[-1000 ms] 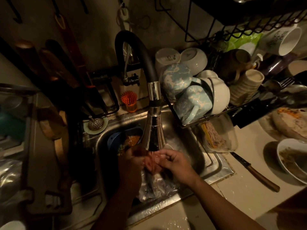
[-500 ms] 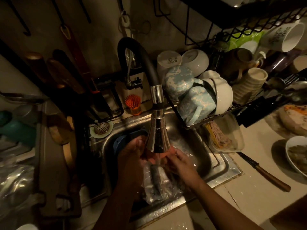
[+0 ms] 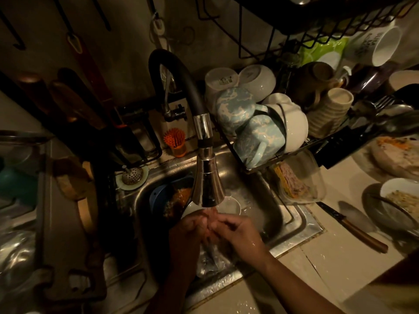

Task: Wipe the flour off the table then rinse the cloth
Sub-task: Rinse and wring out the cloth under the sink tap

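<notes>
Both my hands meet over the steel sink (image 3: pixel 301 223), directly under the chrome faucet head (image 3: pixel 207 186), where water runs down. My left hand (image 3: pixel 188 234) and my right hand (image 3: pixel 238 232) press together, fingers closed around a small pinkish cloth (image 3: pixel 212 219). Only a sliver of the cloth shows between the fingers. Just below the hands a crumpled, shiny clear plastic piece (image 3: pixel 208 261) lies in the basin. The pale countertop (image 3: pixel 340 257) to the right is wet with droplets.
A blue bowl (image 3: pixel 156 198) with food scraps and a white dish sit in the basin. A dish rack of mugs (image 3: pixel 256 132) overhangs the sink's right side. A knife (image 3: pixel 353 227), a bowl (image 3: pixel 401 193) and a plastic container (image 3: pixel 294 184) lie on the counter.
My left hand has dropped from beside the faucet head to below it. Both hands have closed more tightly together around the cloth under the stream.
</notes>
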### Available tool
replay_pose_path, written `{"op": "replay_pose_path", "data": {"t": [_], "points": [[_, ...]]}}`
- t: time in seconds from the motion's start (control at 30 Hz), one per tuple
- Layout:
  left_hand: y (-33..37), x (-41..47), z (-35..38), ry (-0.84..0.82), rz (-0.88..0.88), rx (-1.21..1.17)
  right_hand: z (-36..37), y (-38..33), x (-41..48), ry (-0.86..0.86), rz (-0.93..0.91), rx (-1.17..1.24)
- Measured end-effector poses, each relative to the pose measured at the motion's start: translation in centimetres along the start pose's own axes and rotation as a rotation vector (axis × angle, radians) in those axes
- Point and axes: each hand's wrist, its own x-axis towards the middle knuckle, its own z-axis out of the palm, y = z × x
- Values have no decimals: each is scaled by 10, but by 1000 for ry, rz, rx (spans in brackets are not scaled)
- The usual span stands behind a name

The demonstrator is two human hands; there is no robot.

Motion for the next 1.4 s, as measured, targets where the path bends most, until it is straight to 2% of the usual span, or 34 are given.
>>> {"op": "replay_pose_path", "data": {"t": [0.17, 0.3, 0.4, 0.5, 0.57, 0.67, 0.77, 0.9, 0.97, 1.07, 1.23, 1.33, 1.4], "points": [[-4, 3, 1, 18, -63, 94, -3, 7, 5, 120, 44, 42], [0, 1, 6, -68, -65, 119, 1, 12, 4, 182, 31, 76], [6, 2, 9, -38, 36, 199, -4, 13, 3, 142, -32, 28], [7, 9, 6, -10, 93, 181, -12, 7, 4, 21, -71, -48], [8, 10, 6, -25, 49, 174, -16, -2, 8, -10, -47, -68], [16, 5, 8, -81, -52, 122, -19, -10, 11, 28, -3, 45], [14, 7, 6, -47, -52, 147, -19, -7, 8, -19, -60, -59], [14, 14, 4, 32, 33, 228, -16, -7, 7, -124, -54, -74], [15, 10, 7, 18, 19, 193, -16, -8, 12, -69, -41, -102], [18, 6, 14, -90, -56, 111, -18, -3, 17, 33, -21, -91], [14, 15, 11, 77, 79, 278, -18, -3, 5, -87, -20, -97], [8, 12, 12, -16, 183, 371, -21, -4, 9, -23, -2, -97], [6, 6, 15, -55, 101, 396, -22, -5, 8, 17, -10, -92]]}}
